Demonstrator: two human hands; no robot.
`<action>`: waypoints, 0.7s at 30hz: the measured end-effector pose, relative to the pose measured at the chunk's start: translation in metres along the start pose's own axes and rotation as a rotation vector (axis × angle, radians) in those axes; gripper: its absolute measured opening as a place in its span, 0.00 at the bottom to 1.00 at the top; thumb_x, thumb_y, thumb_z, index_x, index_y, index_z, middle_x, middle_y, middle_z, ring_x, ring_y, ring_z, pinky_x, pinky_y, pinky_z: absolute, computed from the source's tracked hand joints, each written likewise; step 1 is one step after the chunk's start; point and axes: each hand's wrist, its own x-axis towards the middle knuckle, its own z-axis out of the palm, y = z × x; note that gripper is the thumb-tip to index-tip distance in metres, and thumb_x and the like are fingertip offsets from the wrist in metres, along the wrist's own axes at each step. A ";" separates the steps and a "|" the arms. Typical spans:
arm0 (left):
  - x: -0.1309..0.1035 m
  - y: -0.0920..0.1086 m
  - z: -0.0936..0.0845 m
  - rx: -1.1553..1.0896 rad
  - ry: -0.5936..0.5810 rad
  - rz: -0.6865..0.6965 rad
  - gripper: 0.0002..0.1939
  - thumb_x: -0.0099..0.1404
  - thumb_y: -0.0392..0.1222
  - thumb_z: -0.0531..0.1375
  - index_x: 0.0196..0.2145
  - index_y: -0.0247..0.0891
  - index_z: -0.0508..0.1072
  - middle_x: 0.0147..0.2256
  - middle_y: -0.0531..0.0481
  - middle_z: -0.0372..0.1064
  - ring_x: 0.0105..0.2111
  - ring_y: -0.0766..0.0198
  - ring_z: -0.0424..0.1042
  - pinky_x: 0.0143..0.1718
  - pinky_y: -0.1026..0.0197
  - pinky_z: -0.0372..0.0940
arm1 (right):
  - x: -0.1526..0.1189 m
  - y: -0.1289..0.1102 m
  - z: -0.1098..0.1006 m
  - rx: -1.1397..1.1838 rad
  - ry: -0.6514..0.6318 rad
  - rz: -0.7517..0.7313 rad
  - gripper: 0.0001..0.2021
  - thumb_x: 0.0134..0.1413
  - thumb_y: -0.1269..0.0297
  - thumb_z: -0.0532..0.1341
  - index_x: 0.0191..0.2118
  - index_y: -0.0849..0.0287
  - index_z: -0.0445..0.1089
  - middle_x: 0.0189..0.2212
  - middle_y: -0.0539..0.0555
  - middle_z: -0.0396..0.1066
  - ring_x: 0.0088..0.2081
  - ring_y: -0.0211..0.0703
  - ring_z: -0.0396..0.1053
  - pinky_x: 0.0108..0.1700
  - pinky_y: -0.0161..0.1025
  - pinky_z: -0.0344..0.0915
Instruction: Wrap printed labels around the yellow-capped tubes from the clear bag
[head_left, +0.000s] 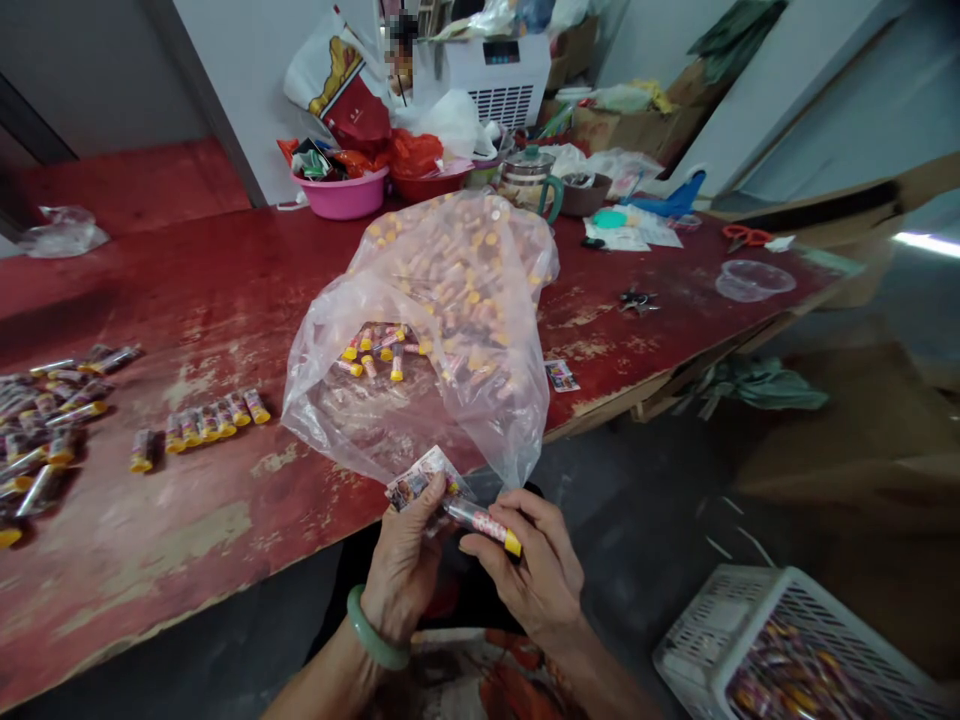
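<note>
My left hand (411,555), with a green bangle on the wrist, pinches a small stack of printed cards (426,478) in front of the table edge. My right hand (536,560) has its thumb and fingers around the yellow-capped end of a small clear tube (484,522) with a pink label. The tube's other end lies at the cards and my left fingers. Just beyond my hands, a large clear plastic bag (322,325) lies open toward me on the red table (225,270), with many yellow-capped tubes (397,362) in it.
Left on the table are a short row of tubes (208,422) and a loose pile (64,400). Behind stand a pink basin (345,195) and a glass pot (525,180). Red scissors (746,236) lie right. A white crate (731,610) of packed tubes sits low at right.
</note>
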 end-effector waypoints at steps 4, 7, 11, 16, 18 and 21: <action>0.001 0.001 0.003 -0.026 0.045 0.014 0.26 0.39 0.40 0.79 0.33 0.32 0.72 0.29 0.50 0.73 0.27 0.65 0.71 0.27 0.65 0.71 | -0.002 0.001 -0.005 -0.057 0.023 -0.018 0.12 0.56 0.67 0.67 0.44 0.67 0.69 0.40 0.60 0.68 0.42 0.43 0.70 0.45 0.38 0.74; 0.002 0.000 0.004 -0.039 0.068 0.005 0.28 0.36 0.41 0.79 0.32 0.32 0.72 0.28 0.50 0.72 0.27 0.66 0.70 0.27 0.66 0.71 | -0.004 0.001 -0.007 -0.047 0.045 -0.012 0.13 0.55 0.69 0.68 0.44 0.67 0.70 0.40 0.60 0.68 0.42 0.42 0.70 0.45 0.38 0.74; 0.000 -0.002 0.004 -0.024 0.043 -0.016 0.27 0.38 0.43 0.79 0.32 0.32 0.71 0.29 0.50 0.72 0.27 0.66 0.71 0.26 0.66 0.71 | -0.005 0.001 -0.009 -0.077 0.049 -0.023 0.13 0.54 0.70 0.68 0.44 0.67 0.70 0.41 0.59 0.68 0.42 0.42 0.70 0.46 0.37 0.73; -0.006 -0.006 0.001 -0.014 0.047 -0.052 0.29 0.38 0.44 0.79 0.33 0.33 0.71 0.30 0.50 0.72 0.28 0.65 0.71 0.26 0.66 0.71 | -0.007 -0.004 -0.010 -0.144 0.014 -0.107 0.14 0.55 0.72 0.68 0.47 0.67 0.69 0.42 0.60 0.67 0.43 0.43 0.69 0.47 0.37 0.72; -0.008 -0.007 0.000 -0.015 0.044 -0.041 0.29 0.38 0.44 0.79 0.34 0.34 0.71 0.30 0.51 0.72 0.28 0.66 0.70 0.25 0.66 0.70 | -0.006 -0.006 -0.010 -0.099 0.018 -0.075 0.13 0.56 0.70 0.67 0.46 0.67 0.69 0.42 0.60 0.67 0.43 0.42 0.69 0.47 0.37 0.72; -0.010 -0.009 -0.001 -0.016 0.020 -0.041 0.26 0.39 0.45 0.79 0.32 0.34 0.71 0.29 0.52 0.71 0.26 0.68 0.69 0.25 0.68 0.69 | -0.004 -0.006 -0.007 -0.004 0.028 0.031 0.10 0.59 0.66 0.65 0.43 0.66 0.69 0.40 0.59 0.67 0.42 0.41 0.69 0.46 0.36 0.71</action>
